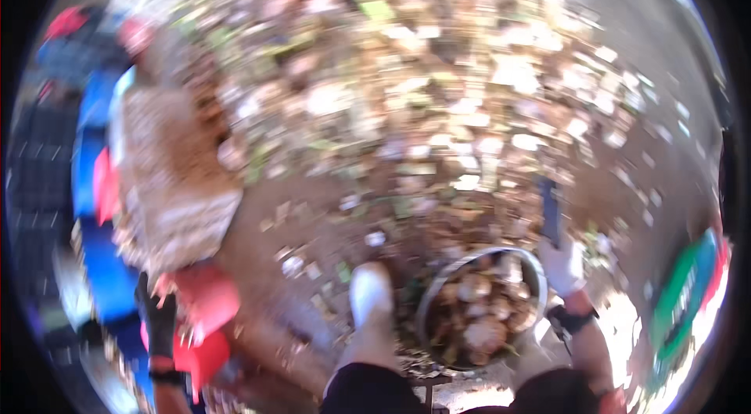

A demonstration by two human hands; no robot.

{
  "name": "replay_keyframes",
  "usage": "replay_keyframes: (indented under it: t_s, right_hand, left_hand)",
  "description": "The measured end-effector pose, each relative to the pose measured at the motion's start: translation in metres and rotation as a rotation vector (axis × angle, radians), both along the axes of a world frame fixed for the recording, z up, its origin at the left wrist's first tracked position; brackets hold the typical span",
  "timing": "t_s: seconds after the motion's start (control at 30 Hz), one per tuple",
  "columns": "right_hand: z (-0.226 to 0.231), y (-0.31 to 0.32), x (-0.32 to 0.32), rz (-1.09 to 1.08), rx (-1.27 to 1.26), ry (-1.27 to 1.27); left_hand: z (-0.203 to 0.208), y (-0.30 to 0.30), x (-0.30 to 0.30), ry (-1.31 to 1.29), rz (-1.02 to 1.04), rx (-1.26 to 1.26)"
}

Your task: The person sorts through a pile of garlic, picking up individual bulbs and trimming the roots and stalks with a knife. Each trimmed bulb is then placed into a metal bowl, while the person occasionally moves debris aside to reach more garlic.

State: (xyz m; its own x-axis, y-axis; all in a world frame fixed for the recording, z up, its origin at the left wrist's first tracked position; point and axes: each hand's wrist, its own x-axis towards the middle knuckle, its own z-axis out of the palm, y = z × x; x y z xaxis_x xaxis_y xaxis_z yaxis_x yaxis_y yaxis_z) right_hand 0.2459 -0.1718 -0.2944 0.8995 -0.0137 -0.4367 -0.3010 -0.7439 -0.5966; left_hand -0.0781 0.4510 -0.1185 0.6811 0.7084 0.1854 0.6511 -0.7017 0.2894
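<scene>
My right hand [562, 265], in a white glove, grips a knife with a broad, dark blade [551, 212] pointing away from me. It is beside the rim of a round metal pot [424, 312]. Inside the pot are several pale, brownish, rounded pieces [483, 333] like roots or bulbs, their kind too blurred to tell. At the lower left, my left hand [160, 324] wears a black glove. Its fingers are apart, next to a red bucket [207, 300]; whether they touch it I cannot tell.
A large heap of pale pieces and green scraps [375, 93] spreads ahead. At left stands a dirty pale block [168, 171], with blue containers [106, 265] beyond it. My white boot [369, 297] is left of the pot. A green container [684, 297] sits far right.
</scene>
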Motion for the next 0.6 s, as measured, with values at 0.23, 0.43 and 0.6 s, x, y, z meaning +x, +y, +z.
replay_keyframes:
  t_s: [0.23,0.43,0.6]
  right_hand:
    - [0.026,-0.02,0.009,-0.128,0.203,-0.049]
    - [0.013,-0.023,0.013,0.003,0.286,-0.056]
    - [0.009,-0.025,0.014,-0.092,0.351,-0.093]
  left_hand:
    - [-0.111,-0.194,0.26,0.325,-0.849,-0.285]
    - [-0.183,-0.333,0.405,0.32,-1.301,0.045]
    - [-0.231,-0.382,0.461,0.733,-1.377,0.22]
